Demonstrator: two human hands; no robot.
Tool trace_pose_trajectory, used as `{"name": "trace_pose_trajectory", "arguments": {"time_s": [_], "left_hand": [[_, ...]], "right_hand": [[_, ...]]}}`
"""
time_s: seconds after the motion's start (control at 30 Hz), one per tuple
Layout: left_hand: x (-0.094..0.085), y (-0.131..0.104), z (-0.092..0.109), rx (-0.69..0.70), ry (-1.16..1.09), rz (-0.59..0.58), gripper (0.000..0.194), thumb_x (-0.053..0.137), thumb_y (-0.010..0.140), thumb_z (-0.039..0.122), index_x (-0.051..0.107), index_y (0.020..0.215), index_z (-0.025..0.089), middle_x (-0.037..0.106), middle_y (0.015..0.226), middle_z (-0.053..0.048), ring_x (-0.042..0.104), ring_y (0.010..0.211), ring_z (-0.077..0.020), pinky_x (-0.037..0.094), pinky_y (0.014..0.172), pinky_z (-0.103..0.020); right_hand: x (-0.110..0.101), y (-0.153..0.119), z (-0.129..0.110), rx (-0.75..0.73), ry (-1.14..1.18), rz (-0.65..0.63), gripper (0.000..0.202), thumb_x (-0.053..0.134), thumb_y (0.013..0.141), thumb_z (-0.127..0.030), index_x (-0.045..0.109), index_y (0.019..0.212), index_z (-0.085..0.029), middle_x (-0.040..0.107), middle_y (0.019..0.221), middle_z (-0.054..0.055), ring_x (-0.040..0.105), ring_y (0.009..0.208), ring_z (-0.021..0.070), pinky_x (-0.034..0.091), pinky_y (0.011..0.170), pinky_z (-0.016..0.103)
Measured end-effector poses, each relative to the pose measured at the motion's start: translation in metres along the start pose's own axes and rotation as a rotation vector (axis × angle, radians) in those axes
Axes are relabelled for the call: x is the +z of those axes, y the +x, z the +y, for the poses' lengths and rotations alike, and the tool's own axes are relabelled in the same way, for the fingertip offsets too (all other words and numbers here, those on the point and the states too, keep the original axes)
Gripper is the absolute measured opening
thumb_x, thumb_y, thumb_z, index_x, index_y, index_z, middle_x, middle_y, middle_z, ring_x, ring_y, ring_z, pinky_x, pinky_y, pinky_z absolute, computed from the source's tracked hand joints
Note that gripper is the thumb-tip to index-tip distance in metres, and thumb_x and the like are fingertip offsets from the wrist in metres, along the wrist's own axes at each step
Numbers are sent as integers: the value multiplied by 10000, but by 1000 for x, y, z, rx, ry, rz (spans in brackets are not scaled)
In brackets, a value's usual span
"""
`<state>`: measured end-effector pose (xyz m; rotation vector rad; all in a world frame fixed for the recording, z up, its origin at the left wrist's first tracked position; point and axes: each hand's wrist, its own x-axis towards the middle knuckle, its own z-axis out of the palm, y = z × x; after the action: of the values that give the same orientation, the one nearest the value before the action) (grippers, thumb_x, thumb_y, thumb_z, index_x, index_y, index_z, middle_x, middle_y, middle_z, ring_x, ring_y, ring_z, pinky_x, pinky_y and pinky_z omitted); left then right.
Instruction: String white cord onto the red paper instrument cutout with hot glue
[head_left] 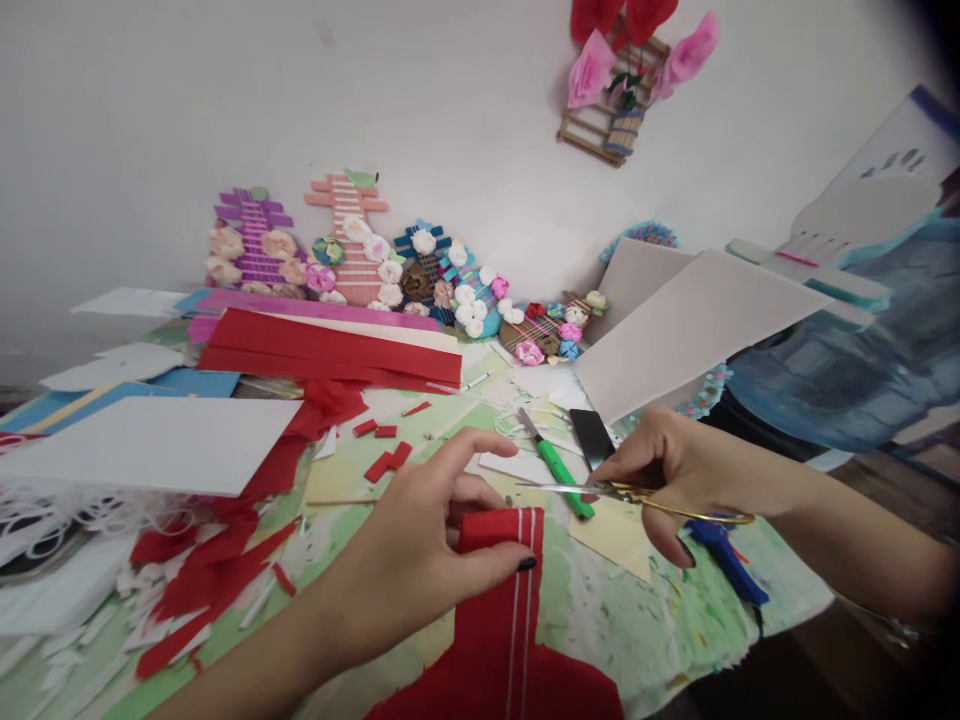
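Observation:
A red paper-covered piece [496,640] with a narrow neck and a wider body stands at the bottom of the view, two white strings running down its front. My left hand [427,540] grips its neck, the thumb lying on the front and other fingers partly hidden behind. In my right hand [690,465] is a pair of scissors [626,491] with gold handles, the blades pointing left above the neck's top end. Just beyond the blades lie a green-handled cutter [555,463] and a dark flat object [591,438].
Red paper strips [330,350] and scraps [202,580] cover the left side. White boards stand at right [697,320] and lie at left [150,440]. Flower-decorated instrument models [349,240] lean against the wall. A blue-handled tool [727,562] lies near the right edge, below a water bottle [817,360].

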<state>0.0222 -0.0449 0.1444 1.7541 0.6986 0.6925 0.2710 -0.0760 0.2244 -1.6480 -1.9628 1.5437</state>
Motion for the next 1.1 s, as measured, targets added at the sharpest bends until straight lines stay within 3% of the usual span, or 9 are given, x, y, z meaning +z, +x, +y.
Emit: {"name": "trace_pose_trajectory", "arguments": {"time_s": [0.13,0.3,0.37,0.43,0.57,0.73,0.9,1.03,1.1], "left_hand": [[-1,1,-1,36,23,15,457,673,753,270,459,1157,257,653,755,23,598,666,-114,424,563,-175],[-7,17,-15,16,98,65,438,650,756,263,506,1169,239,628,702,33,573,624,-116,418,577,-195],[-10,27,-23,-13,122,34,315,641,758,297,587,1055,206,586,637,37,527,550,-105,392,527,-193],[-12,37,-32,-74,75,-16,251,649,744,325,622,944,177,575,627,27,523,535,-106,380,489,-188],[-14,52,-53,-195,-159,-88,250,685,715,324,603,865,141,585,632,6,535,520,-100,383,441,-171],[-15,65,-90,-251,-274,22,291,737,664,301,612,851,116,621,664,-34,573,550,-124,435,467,-196],[-8,68,-117,-301,-311,224,302,723,653,278,588,872,120,623,648,-22,577,534,-130,435,471,-207],[1,63,-123,-304,-334,258,425,744,605,229,553,971,133,653,714,-29,611,575,-149,453,496,-221],[4,61,-125,-275,-373,258,474,765,569,208,544,981,126,660,746,-35,624,612,-152,482,545,-236]], "right_hand": [[-10,4,19,-5,-87,220,424,735,671,-468,721,926,-130,509,506,-36,329,450,62,215,420,222],[-16,29,93,36,-309,451,462,598,755,-559,693,834,-114,471,559,-28,364,499,82,215,450,227],[-9,42,127,166,-425,549,442,562,777,-549,677,756,-123,505,583,-6,433,543,110,255,480,233],[4,52,155,304,-511,655,346,589,769,-456,682,850,-132,600,696,35,527,635,155,316,533,242],[30,59,184,395,-553,794,307,495,817,-270,624,1028,-89,663,888,137,596,800,233,370,631,276],[40,55,193,385,-576,887,323,450,851,-195,542,1132,-66,658,982,176,605,876,247,380,683,277],[42,51,186,315,-577,874,217,474,843,-170,610,992,-90,679,882,163,627,847,249,399,686,276],[67,27,139,140,-573,844,218,451,860,-187,642,958,-148,691,943,129,625,913,253,439,769,313],[90,0,106,-140,-518,917,260,412,899,-242,626,1039,-192,679,1019,104,625,935,238,469,798,342]]}}
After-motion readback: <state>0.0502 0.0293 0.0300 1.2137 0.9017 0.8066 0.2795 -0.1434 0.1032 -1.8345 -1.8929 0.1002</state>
